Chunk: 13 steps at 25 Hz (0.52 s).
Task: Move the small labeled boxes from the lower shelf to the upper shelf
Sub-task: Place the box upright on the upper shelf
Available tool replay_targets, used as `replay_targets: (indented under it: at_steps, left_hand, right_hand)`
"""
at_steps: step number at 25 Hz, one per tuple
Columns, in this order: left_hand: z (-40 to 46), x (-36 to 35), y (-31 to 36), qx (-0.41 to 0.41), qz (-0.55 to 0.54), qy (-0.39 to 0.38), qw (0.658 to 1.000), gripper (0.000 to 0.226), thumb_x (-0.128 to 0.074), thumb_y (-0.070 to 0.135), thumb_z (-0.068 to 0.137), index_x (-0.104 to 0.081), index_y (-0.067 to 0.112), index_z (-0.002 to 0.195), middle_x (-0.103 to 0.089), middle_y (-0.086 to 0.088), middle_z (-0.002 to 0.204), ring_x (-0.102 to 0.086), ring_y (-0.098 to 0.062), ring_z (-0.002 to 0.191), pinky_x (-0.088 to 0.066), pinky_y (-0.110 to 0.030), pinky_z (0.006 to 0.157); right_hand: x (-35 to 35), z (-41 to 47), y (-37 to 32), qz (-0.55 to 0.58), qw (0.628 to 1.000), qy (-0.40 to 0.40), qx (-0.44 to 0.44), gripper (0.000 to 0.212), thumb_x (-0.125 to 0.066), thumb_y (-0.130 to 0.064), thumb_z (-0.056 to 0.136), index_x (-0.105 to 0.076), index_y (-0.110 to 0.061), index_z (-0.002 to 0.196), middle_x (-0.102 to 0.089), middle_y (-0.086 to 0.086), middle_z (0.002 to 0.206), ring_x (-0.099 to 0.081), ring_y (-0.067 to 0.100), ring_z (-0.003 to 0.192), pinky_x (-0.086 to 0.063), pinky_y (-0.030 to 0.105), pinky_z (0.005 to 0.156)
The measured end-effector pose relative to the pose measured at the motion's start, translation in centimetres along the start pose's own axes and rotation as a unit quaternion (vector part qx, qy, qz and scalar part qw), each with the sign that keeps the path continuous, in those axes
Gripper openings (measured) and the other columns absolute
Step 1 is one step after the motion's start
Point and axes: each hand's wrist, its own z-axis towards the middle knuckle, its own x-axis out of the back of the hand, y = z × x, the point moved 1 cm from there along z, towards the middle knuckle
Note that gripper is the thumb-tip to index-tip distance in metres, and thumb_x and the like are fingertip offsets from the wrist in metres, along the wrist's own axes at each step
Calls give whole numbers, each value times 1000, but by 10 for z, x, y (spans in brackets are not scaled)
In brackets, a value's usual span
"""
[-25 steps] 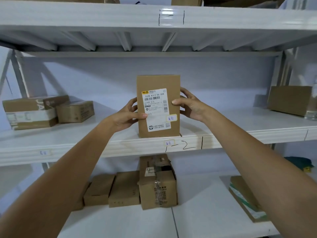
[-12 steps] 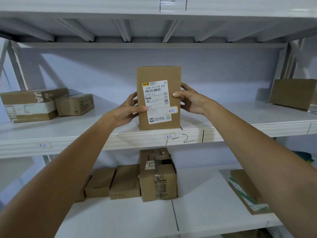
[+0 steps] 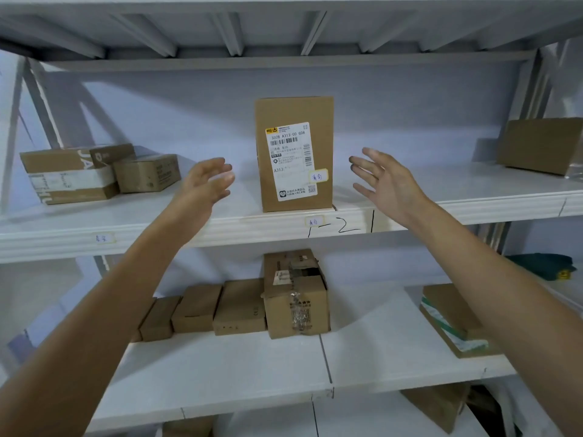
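A tall brown cardboard box (image 3: pixel 294 152) stands upright near the front edge of the upper shelf (image 3: pixel 126 225), just above a small handwritten tag on the shelf lip. Its front carries a white shipping label (image 3: pixel 291 160) with a barcode, the printed code "332B A313-00 G08", and a small yellowish sticker at the lower right. The left hand (image 3: pixel 206 181) and right hand (image 3: pixel 386 181) flank the box, fingers spread, both clear of it and holding nothing. On the lower shelf (image 3: pixel 220 373) sit 4 more brown boxes (image 3: pixel 239 307) in a row.
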Motion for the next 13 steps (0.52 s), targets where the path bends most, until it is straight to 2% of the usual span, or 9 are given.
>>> replay_targets:
  at_steps: [2, 3, 5, 7, 9, 11, 13]
  left_hand:
    - [-26, -4, -7, -3, -2, -48, 999, 56, -78, 35, 63, -58, 20, 113, -62, -2, 121, -62, -19, 108, -47, -31, 94]
    - [-36, -9, -15, 15, -2, -92, 996, 58, -83, 37, 63, -59, 20, 113, -64, -2, 121, -64, -18, 107, -50, -30, 92]
    - [-52, -27, -37, 92, 28, -181, 979, 71, -90, 46, 59, -61, 18, 118, -68, -2, 124, -66, -19, 111, -52, -32, 95]
    - [-61, -53, -65, 172, 64, -237, 954, 77, -88, 50, 57, -60, 20, 122, -68, 0, 126, -63, -22, 121, -49, -35, 100]
    - [-66, -85, -90, 219, 60, -257, 939, 79, -88, 51, 57, -58, 19, 123, -68, 2, 127, -59, -25, 125, -47, -36, 102]
    - [-71, -116, -115, 254, 18, -246, 935, 74, -82, 40, 67, -54, 10, 128, -62, -6, 135, -57, -28, 122, -44, -39, 104]
    - [-73, -152, -140, 291, -15, -234, 928, 69, -73, 33, 71, -50, 8, 131, -57, -14, 138, -55, -28, 118, -45, -36, 99]
  right_hand:
    - [7, -22, 13, 14, 1000, 1, -10, 48, -66, -37, 81, -53, -20, 124, -58, 9, 144, -53, 18, 134, -39, 43, 114]
    - [10, -33, 21, 13, 1000, 2, -17, 45, -63, -35, 87, -53, -18, 127, -58, 10, 144, -54, 20, 134, -38, 44, 115]
    - [16, -54, 38, -2, 999, 4, -37, 38, -58, -30, 93, -53, -17, 127, -61, 11, 140, -56, 23, 133, -37, 45, 115]
    - [26, -72, 51, -21, 998, 7, -57, 35, -60, -32, 88, -58, -18, 121, -68, 8, 129, -62, 22, 126, -40, 42, 110]
    - [40, -85, 59, -28, 997, 21, -64, 32, -60, -31, 88, -60, -19, 117, -71, 4, 120, -65, 20, 119, -42, 40, 107]
    - [57, -96, 64, -30, 995, 45, -79, 28, -60, -28, 90, -59, -18, 116, -70, 6, 118, -63, 23, 118, -43, 42, 107]
    - [84, -109, 69, -39, 991, 75, -105, 17, -56, -22, 98, -57, -16, 114, -66, 12, 123, -58, 27, 121, -42, 44, 109]
